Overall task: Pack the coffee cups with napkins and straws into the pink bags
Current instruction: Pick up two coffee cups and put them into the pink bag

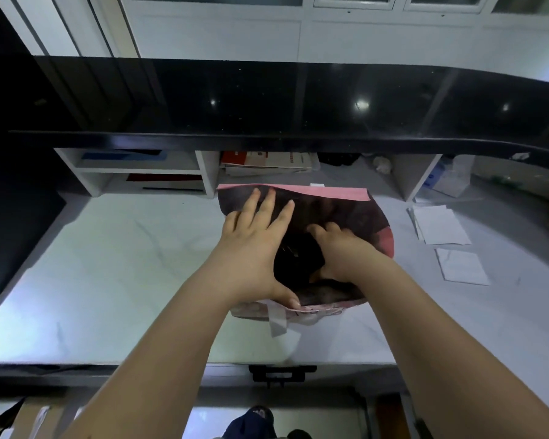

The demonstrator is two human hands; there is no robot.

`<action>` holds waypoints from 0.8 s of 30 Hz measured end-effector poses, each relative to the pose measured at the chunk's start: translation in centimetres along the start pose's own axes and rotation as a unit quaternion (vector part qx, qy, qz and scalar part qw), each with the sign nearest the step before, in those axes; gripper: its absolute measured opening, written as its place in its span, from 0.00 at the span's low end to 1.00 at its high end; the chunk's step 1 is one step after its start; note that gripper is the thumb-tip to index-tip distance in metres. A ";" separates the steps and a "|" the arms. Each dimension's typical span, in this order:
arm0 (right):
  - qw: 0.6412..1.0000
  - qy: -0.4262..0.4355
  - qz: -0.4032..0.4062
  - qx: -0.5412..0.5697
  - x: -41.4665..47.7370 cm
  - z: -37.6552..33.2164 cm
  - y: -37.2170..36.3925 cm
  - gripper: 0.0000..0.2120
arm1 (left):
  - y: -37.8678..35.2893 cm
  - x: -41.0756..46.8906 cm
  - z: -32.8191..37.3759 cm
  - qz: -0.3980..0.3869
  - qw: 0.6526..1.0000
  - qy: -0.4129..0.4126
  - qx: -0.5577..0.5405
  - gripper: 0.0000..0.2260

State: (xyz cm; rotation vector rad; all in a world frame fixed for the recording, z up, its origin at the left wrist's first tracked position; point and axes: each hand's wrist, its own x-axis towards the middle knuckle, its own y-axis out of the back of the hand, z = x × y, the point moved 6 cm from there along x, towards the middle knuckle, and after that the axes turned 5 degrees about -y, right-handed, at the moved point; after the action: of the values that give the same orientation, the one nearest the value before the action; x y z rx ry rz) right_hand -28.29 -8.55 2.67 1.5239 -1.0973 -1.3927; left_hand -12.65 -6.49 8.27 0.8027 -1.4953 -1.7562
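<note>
A pink bag (pixel 346 193) stands open in the middle of the white counter, its mouth facing up towards me and its inside dark. My left hand (pixel 254 245) lies across the bag's left side, fingers spread over the rim and thumb pressed on the near edge. Reaching down into the opening, my right hand (pixel 339 255) has its fingers curled; whether it holds anything is hidden in the dark interior. A white handle strip (pixel 278 321) hangs from the bag's near edge. No cup or straw shows.
White napkins (pixel 441 226) lie spread on the counter to the right, with another (pixel 463 267) nearer me. A black raised ledge (pixel 267 103) runs across behind. White cubbyholes (pixel 146 172) with papers and boxes sit under it. A dark panel (pixel 13 242) stands at the left.
</note>
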 end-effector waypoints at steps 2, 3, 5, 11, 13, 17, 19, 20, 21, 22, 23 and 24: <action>1.000 0.007 0.003 -0.020 -0.2 -0.4 -0.8 0.47 | 0.0 0.0 -0.2 -0.001 1.000 0.002 0.002 0.65; 0.999 0.006 -0.002 -0.034 -0.2 -0.5 -1.2 0.46 | 0.0 0.0 -0.2 -0.002 1.000 0.001 0.003 0.65; 0.998 -0.004 -0.035 -0.058 -0.1 -0.4 -2.2 0.43 | 0.0 0.0 -0.2 -0.003 1.000 -0.002 0.003 0.65; 0.995 -0.012 -0.090 -0.042 0.4 0.5 -4.4 0.39 | -0.4 -0.3 -0.3 0.009 1.000 -0.006 0.009 0.65; 0.995 -0.016 -0.089 -0.045 0.6 0.9 -5.2 0.39 | -0.7 -0.5 -0.2 0.011 1.000 -0.013 0.009 0.64; 0.994 -0.024 -0.095 -0.041 0.8 1.5 -5.7 0.40 | -0.4 -0.6 -0.1 0.025 0.999 -0.021 -0.025 0.59; 0.994 -0.019 -0.104 -0.028 0.5 1.4 -5.0 0.40 | 0.6 -0.6 -0.1 0.062 0.997 -0.026 -0.044 0.51; 0.994 -0.012 -0.108 -0.013 0.2 1.1 -4.2 0.40 | 1.3 -0.6 -0.2 0.086 0.994 -0.028 -0.054 0.46; 0.994 -0.001 -0.106 0.007 -0.1 0.7 -3.2 0.41 | 2.2 -0.7 -0.4 0.111 0.991 -0.029 -0.063 0.40; 0.995 0.011 -0.095 0.029 -0.4 0.3 -1.9 0.41 | 3.0 -0.6 -0.7 0.135 0.988 -0.029 -0.071 0.35; 0.995 0.024 -0.076 0.055 -0.7 -0.2 -0.4 0.39 | 3.9 -0.5 -1.0 0.153 0.985 -0.031 -0.076 0.31; 0.994 0.034 -0.053 0.093 -1.2 -0.6 1.3 0.37 | 4.7 -0.4 -1.2 0.168 0.982 -0.034 -0.079 0.27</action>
State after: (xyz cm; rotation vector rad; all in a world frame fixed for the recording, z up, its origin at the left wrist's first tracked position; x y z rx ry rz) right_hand -27.81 -7.88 4.32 1.7741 -1.1441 -1.3282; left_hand -10.91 -7.33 12.70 0.3861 -1.4180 -1.6344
